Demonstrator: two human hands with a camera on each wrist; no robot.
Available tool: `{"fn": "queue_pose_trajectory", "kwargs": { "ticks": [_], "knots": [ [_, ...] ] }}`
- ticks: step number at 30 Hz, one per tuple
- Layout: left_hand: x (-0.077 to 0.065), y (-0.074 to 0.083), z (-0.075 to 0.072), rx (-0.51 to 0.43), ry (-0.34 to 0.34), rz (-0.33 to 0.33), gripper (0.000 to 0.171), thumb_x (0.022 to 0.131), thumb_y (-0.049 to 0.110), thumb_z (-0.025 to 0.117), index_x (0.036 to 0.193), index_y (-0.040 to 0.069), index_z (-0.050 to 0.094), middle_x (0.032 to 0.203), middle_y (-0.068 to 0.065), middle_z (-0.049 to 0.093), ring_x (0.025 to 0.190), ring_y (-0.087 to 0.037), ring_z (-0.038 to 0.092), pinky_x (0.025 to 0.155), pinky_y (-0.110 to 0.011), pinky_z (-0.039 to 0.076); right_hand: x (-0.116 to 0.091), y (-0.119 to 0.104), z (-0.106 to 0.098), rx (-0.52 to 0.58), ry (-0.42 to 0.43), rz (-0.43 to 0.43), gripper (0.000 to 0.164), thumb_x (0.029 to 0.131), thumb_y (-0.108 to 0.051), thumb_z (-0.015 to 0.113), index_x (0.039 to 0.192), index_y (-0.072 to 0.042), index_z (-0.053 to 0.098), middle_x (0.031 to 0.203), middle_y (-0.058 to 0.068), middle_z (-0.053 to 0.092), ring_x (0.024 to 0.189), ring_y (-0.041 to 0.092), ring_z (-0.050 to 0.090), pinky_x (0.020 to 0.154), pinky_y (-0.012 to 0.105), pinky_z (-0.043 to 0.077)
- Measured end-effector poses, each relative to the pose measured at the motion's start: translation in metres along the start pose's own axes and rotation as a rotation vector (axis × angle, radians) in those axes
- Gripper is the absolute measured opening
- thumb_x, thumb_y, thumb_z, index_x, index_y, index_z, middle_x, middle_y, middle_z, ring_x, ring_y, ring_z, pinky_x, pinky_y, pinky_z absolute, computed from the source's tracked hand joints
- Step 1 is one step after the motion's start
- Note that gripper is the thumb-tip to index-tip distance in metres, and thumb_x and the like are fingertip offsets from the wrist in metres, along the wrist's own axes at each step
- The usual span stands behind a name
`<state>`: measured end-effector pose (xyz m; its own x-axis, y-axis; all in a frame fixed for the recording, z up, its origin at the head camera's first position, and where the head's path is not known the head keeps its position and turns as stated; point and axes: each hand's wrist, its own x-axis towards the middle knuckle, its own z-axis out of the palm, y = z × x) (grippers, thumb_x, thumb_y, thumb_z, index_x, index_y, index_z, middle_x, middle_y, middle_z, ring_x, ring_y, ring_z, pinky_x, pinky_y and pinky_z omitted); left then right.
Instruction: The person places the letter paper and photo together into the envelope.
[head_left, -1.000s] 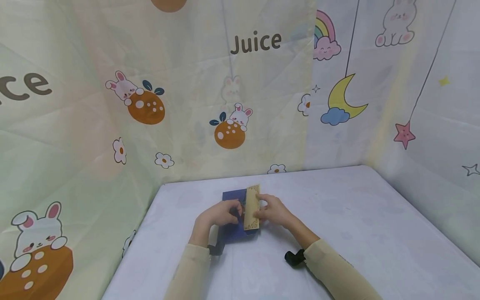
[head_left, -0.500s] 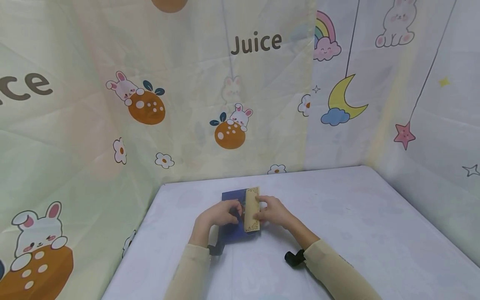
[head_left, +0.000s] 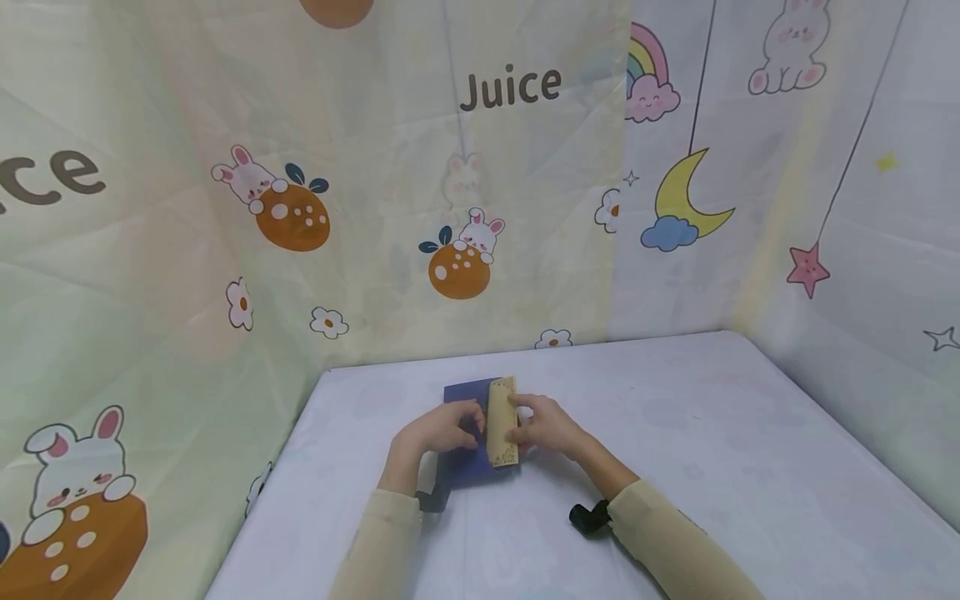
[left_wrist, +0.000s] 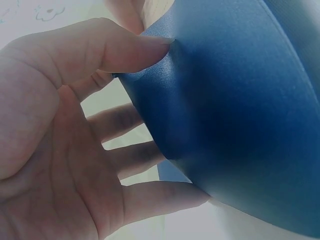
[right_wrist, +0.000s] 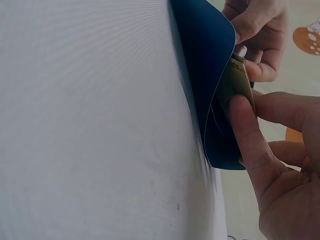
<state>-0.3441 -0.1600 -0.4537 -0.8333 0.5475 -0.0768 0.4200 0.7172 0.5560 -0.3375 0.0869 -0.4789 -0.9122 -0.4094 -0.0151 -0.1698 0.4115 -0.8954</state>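
Observation:
A dark blue folded sheet [head_left: 467, 472], perhaps an envelope or card cover, lies on the table before me. My left hand [head_left: 442, 427] pinches its raised edge. In the left wrist view the thumb presses on the bent blue surface [left_wrist: 225, 100], with fingers behind it. A cream card [head_left: 502, 429] with ornamented corners stands over the sheet's right part. My right hand [head_left: 551, 423] pinches the card's right edge between thumb and fingers. Seen from the right wrist, the card [right_wrist: 233, 82] sits partly inside the curved blue fold, its lower part hidden.
A white cloth-covered table [head_left: 675, 433] extends around the hands. Printed curtains [head_left: 375, 250] with rabbits, fruit and a moon hang at the back and sides. A black wrist strap piece [head_left: 589, 517] sits by the right sleeve.
The cream card has shifted slightly left and toward me, covering more of the gap beside the left fingers. The right hand moves with it; the left hand stays put.

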Motion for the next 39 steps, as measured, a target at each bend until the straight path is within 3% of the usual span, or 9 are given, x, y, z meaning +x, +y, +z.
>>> {"fn": "queue_pose_trajectory", "kwargs": {
  "ticks": [8,15,23,28,30,32,35,37,39],
  "knots": [
    [-0.003,0.0,0.0,0.021,-0.001,0.002,0.025,0.085,0.01,0.077,0.104,0.019,0.065,0.102,0.003,0.064,0.087,-0.016,0.059,0.073,-0.034,0.047,0.001,0.003,0.003,-0.018,-0.018,-0.016,0.086,0.084,-0.013,0.084,0.156,0.001,0.04,0.103,0.015,0.077,0.072,0.022,0.076,0.061,0.03,0.051],
    [-0.002,0.0,-0.003,0.018,0.005,0.003,0.024,0.085,0.009,0.076,0.102,0.021,0.065,0.102,0.005,0.064,0.088,-0.016,0.059,0.074,-0.034,0.049,0.002,0.003,0.005,0.008,-0.011,-0.032,0.09,0.083,-0.01,0.085,0.157,0.002,0.036,0.124,0.021,0.071,0.073,0.021,0.076,0.067,0.034,0.058],
    [-0.001,0.0,-0.004,0.011,0.01,-0.005,0.025,0.085,0.01,0.077,0.103,0.021,0.066,0.103,0.004,0.064,0.089,-0.018,0.059,0.073,-0.036,0.048,0.003,0.002,0.008,0.03,-0.04,-0.061,0.088,0.083,-0.007,0.085,0.157,0.002,0.038,0.162,0.027,0.036,0.082,0.018,0.076,0.073,0.033,0.061],
    [0.0,-0.001,-0.003,0.0,0.011,-0.01,0.025,0.085,0.01,0.077,0.102,0.023,0.065,0.105,0.004,0.064,0.092,-0.018,0.059,0.076,-0.037,0.048,0.003,0.001,0.01,-0.002,-0.05,-0.069,0.088,0.082,-0.009,0.086,0.156,0.002,0.039,0.164,0.026,0.034,0.085,0.019,0.076,0.073,0.033,0.061],
    [0.0,-0.001,-0.003,-0.002,0.011,-0.013,0.025,0.085,0.01,0.077,0.102,0.023,0.065,0.106,0.004,0.064,0.093,-0.019,0.059,0.077,-0.037,0.047,0.003,0.0,0.01,-0.034,-0.04,-0.069,0.088,0.081,-0.012,0.087,0.156,0.001,0.041,0.166,0.023,0.033,0.103,0.022,0.073,0.079,0.035,0.06],
    [0.0,0.0,-0.003,0.002,0.011,-0.013,0.025,0.085,0.01,0.077,0.102,0.024,0.064,0.106,0.004,0.064,0.093,-0.019,0.059,0.077,-0.037,0.047,0.003,0.0,0.011,-0.045,-0.037,-0.068,0.089,0.081,-0.013,0.088,0.155,0.0,0.042,0.166,0.022,0.033,0.106,0.022,0.072,0.079,0.034,0.059],
    [-0.001,0.0,-0.003,0.005,0.01,-0.014,0.025,0.084,0.01,0.076,0.102,0.024,0.065,0.106,0.004,0.063,0.092,-0.019,0.059,0.074,-0.036,0.047,0.003,0.001,0.013,-0.028,-0.049,-0.078,0.089,0.081,-0.013,0.088,0.155,0.001,0.042,0.161,0.025,0.041,0.104,0.019,0.072,0.078,0.031,0.057],
    [-0.001,-0.001,-0.003,0.009,0.012,-0.006,0.025,0.083,0.01,0.076,0.102,0.023,0.065,0.107,0.003,0.064,0.092,-0.019,0.059,0.074,-0.036,0.048,0.002,0.002,0.015,0.004,-0.073,-0.084,0.089,0.081,-0.011,0.087,0.155,0.003,0.041,0.153,0.029,0.049,0.087,0.017,0.075,0.072,0.029,0.058],
    [-0.001,-0.002,-0.002,0.014,0.016,0.0,0.026,0.082,0.011,0.077,0.102,0.023,0.065,0.114,0.001,0.065,0.095,-0.019,0.059,0.076,-0.037,0.048,0.003,0.002,0.017,0.014,-0.09,-0.09,0.088,0.082,-0.011,0.087,0.155,0.004,0.04,0.147,0.03,0.054,0.085,0.017,0.076,0.071,0.028,0.058]
  ]
}}
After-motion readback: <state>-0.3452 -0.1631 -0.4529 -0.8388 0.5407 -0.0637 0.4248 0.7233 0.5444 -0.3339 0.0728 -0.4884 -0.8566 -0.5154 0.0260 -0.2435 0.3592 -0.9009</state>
